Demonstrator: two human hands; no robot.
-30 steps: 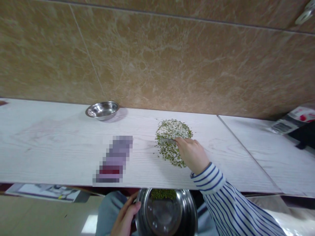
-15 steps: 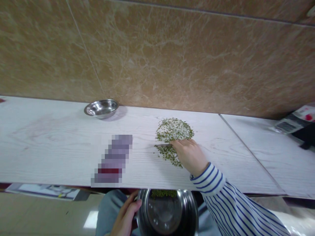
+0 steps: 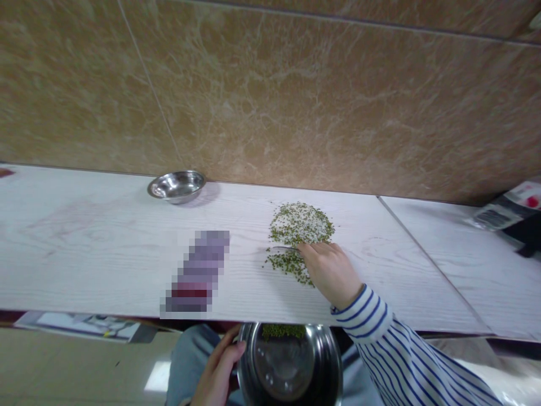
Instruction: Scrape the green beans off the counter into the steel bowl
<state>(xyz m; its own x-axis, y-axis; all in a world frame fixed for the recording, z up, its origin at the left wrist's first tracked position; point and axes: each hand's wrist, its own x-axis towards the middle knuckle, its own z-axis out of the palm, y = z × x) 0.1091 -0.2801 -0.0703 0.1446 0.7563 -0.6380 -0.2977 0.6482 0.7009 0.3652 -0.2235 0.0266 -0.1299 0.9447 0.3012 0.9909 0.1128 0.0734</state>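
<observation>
A blurred object (image 3: pixel 198 272) stands on the white worktop (image 3: pixel 97 242) between the right hand (image 3: pixel 329 273) and the small steel bowl (image 3: pixel 176 186).

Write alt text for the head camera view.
A right hand holds a blade in a spread of mung beans on a white counter. The left hand holds a steel bowl with beans below the edge. A small bowl sits by the tiled wall.

White counter (image 3: pixel 84 242) holds mung beans (image 3: pixel 300 225) and steel bowl (image 3: pixel 176 187).
</observation>
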